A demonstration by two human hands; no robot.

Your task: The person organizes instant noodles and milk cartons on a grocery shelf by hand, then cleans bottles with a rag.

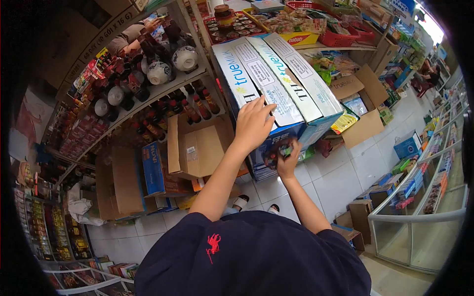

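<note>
A large blue and white milk carton box stands in front of me, with "true MILK" printed on its top. My left hand rests on the near left part of that top, its fingers apart and holding nothing. Close to the box's near side, my right hand has its fingers wrapped round a small dark item, partly hidden, with some green on it. What this item is cannot be made out.
Open cardboard boxes stand at the left and at the right. Bottles fill the left shelf. A glass display case is at the right. Trays of packets lie beyond the milk box. Another person's arm shows at the upper left.
</note>
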